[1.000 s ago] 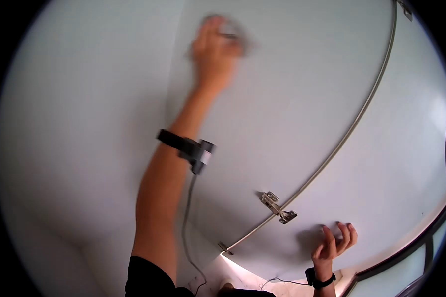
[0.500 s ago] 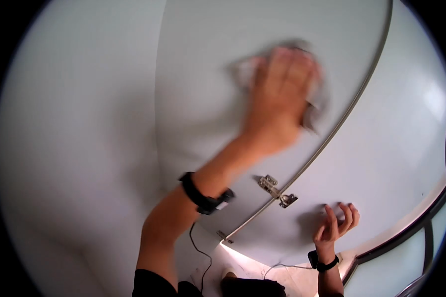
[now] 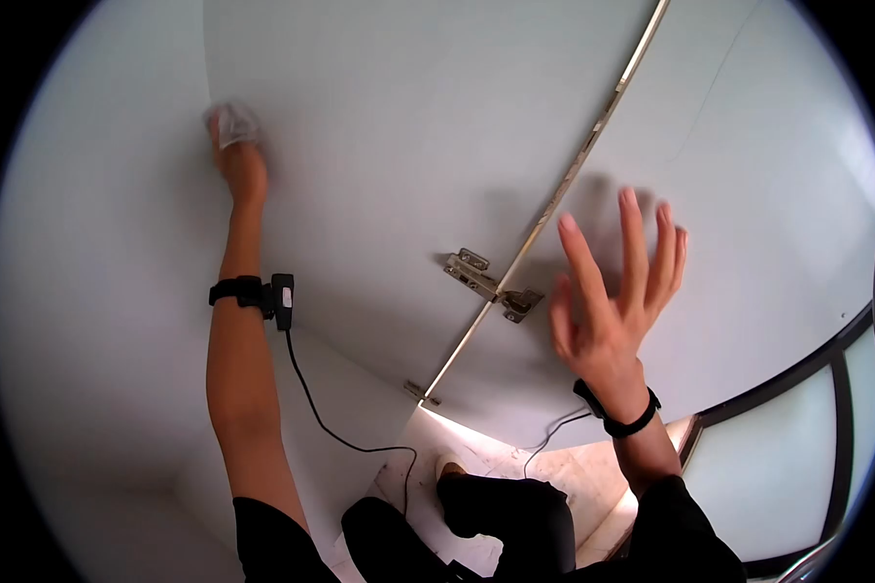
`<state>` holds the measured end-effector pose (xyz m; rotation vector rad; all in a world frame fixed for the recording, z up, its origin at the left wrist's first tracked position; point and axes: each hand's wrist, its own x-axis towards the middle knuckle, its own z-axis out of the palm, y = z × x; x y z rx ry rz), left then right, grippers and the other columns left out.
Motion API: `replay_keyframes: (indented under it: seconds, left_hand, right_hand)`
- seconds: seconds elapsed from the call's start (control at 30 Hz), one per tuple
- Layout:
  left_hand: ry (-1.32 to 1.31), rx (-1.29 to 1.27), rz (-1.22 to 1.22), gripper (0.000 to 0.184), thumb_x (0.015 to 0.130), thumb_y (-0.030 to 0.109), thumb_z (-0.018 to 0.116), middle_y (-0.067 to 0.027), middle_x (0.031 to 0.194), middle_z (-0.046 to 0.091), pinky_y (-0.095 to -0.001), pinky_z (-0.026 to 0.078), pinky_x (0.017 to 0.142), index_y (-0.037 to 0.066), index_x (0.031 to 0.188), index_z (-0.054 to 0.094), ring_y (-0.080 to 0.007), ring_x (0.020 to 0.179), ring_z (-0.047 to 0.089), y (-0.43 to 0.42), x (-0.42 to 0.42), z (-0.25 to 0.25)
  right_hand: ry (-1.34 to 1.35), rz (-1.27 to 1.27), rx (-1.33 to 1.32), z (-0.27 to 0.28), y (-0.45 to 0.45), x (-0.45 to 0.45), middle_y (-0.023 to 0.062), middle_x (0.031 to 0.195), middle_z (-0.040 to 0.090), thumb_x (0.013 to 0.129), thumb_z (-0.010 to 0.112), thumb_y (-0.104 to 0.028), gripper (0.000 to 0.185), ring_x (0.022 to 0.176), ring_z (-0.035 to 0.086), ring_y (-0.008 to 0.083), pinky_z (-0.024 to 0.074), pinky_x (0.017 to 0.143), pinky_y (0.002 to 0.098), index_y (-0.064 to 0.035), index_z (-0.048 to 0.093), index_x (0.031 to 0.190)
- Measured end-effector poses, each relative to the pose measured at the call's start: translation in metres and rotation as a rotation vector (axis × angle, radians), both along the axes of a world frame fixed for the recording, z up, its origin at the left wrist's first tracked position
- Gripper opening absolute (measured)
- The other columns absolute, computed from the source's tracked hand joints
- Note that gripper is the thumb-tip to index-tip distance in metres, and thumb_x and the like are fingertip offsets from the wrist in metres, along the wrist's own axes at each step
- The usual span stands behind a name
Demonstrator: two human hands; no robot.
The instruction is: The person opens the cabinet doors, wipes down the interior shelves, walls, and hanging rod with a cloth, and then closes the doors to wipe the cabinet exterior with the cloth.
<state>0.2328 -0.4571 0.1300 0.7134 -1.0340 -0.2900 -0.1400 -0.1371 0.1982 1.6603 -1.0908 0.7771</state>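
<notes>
My left hand [image 3: 233, 155] is stretched far up to the left, its fingers closed on a crumpled greyish cloth [image 3: 239, 126]. The cloth lies against the pale panel [image 3: 379, 126], close to the inner corner with the side wall; motion blurs it a little. My right hand [image 3: 617, 301] is open, fingers spread, in front of the pale door [image 3: 749, 253]. Whether its fingertips touch the door I cannot tell. A metal hinge [image 3: 494, 286] joins panel and door just left of my right hand.
A lower hinge [image 3: 421, 393] sits near the bottom of the bright gap. Black wrist straps carry cables; one black cable [image 3: 331, 428] hangs below my left arm. My legs [image 3: 506, 515] and the tiled floor [image 3: 593, 476] show below. A dark-framed glass panel [image 3: 778, 466] stands lower right.
My left hand has swept the cloth from the panel's upper middle to its left edge. My right hand has risen and spread its fingers. The view has shifted, showing the hinge farther left and higher.
</notes>
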Motion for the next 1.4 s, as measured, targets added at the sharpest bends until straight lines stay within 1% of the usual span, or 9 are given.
replay_keyframes:
  seconds: [0.23, 0.3, 0.43, 0.63, 0.73, 0.93, 1.07, 1.23, 1.4]
  left_hand:
    - [-0.039, -0.123, 0.188, 0.061, 0.106, 0.034, 0.053, -0.0197, 0.16, 0.035, -0.043, 0.033, 0.117, 0.002, 0.155, 0.036, -0.0333, 0.146, 0.036, 0.055, -0.077, -0.019]
    - [-0.567, -0.253, 0.635, 0.062, 0.098, 0.023, 0.062, -0.022, 0.158, 0.036, -0.0575, 0.026, 0.118, 0.006, 0.154, 0.041, -0.0449, 0.148, 0.03, 0.11, -0.132, -0.002]
    - [-0.72, -0.374, 0.229, 0.083, 0.08, 0.034, 0.073, -0.0148, 0.162, 0.035, -0.0702, 0.012, 0.118, 0.01, 0.154, 0.043, -0.0453, 0.15, 0.025, 0.203, -0.207, 0.032]
    - [-0.609, -0.382, 0.364, 0.084, 0.077, 0.03, 0.074, -0.0163, 0.159, 0.037, -0.0691, 0.016, 0.117, 0.01, 0.152, 0.043, -0.0431, 0.149, 0.027, 0.148, -0.157, 0.007]
    - [-0.274, -0.17, 0.357, 0.062, 0.091, 0.011, 0.063, -0.0189, 0.157, 0.039, -0.0532, 0.024, 0.119, 0.0, 0.15, 0.042, -0.0396, 0.146, 0.033, 0.048, -0.069, -0.033]
    - [-0.136, 0.21, 0.281, 0.066, 0.109, 0.045, 0.027, -0.0193, 0.166, 0.023, -0.0486, 0.013, 0.125, 0.001, 0.158, 0.029, -0.0349, 0.154, 0.016, 0.027, -0.025, -0.122]
    - [-0.323, 0.043, 0.314, 0.066, 0.103, 0.033, 0.04, -0.0202, 0.167, 0.019, -0.0585, 0.011, 0.122, 0.0, 0.159, 0.027, -0.0428, 0.154, 0.014, 0.112, -0.133, -0.149]
    - [-0.654, -0.113, 0.233, 0.066, 0.098, 0.044, 0.048, -0.0228, 0.159, 0.033, -0.0779, 0.01, 0.113, 0.0, 0.148, 0.044, -0.051, 0.148, 0.025, 0.224, -0.234, -0.18]
    - [-0.568, -0.176, 0.394, 0.065, 0.106, 0.045, 0.034, -0.025, 0.159, 0.033, -0.0703, 0.012, 0.118, -0.003, 0.149, 0.04, -0.0514, 0.149, 0.024, 0.158, -0.167, -0.177]
  right_hand:
    - [0.015, -0.189, -0.074, 0.004, -0.015, 0.013, 0.015, 0.155, 0.048, 0.084, 0.057, -0.02, 0.057, 0.145, 0.039, 0.0415, 0.0189, 0.122, 0.0564, -0.0289, 0.063, 0.141]
    - [0.028, -0.141, -0.065, 0.0, -0.018, 0.01, 0.0164, 0.159, 0.043, 0.087, 0.059, -0.021, 0.06, 0.149, 0.033, 0.042, 0.0151, 0.124, 0.055, -0.0161, 0.056, 0.146]
    - [0.07, -0.191, -0.055, -0.003, -0.017, 0.007, 0.0167, 0.159, 0.042, 0.095, 0.049, -0.029, 0.06, 0.15, 0.031, 0.04, 0.0147, 0.123, 0.0543, -0.0077, 0.048, 0.151]
    - [0.067, -0.173, -0.141, -0.007, -0.026, 0.014, 0.0146, 0.158, 0.044, 0.092, 0.054, -0.028, 0.059, 0.15, 0.032, 0.0402, 0.0136, 0.124, 0.0526, -0.0112, 0.053, 0.149]
    - [0.073, -0.169, -0.139, -0.009, -0.028, 0.009, 0.0141, 0.159, 0.043, 0.091, 0.056, -0.027, 0.06, 0.151, 0.03, 0.0398, 0.0125, 0.125, 0.0527, -0.0128, 0.053, 0.149]
    - [0.059, -0.103, -0.131, -0.01, -0.031, 0.006, 0.0111, 0.161, 0.041, 0.086, 0.062, -0.025, 0.065, 0.153, 0.026, 0.0374, 0.0095, 0.126, 0.0522, -0.0173, 0.052, 0.15]
    - [0.056, -0.109, -0.135, -0.012, -0.032, 0.002, 0.0084, 0.162, 0.04, 0.085, 0.064, -0.024, 0.067, 0.154, 0.025, 0.0351, 0.0099, 0.126, 0.0516, -0.0202, 0.052, 0.151]
    - [0.122, -0.076, -0.198, -0.009, -0.036, 0.0, 0.0055, 0.162, 0.04, 0.09, 0.061, -0.032, 0.062, 0.153, 0.026, 0.0321, 0.0099, 0.127, 0.0498, -0.0225, 0.051, 0.151]
    - [0.183, -0.073, -0.248, -0.009, -0.038, 0.001, 0.0061, 0.158, 0.046, 0.095, 0.056, -0.04, 0.058, 0.15, 0.033, 0.0311, 0.013, 0.126, 0.0493, -0.0184, 0.055, 0.148]
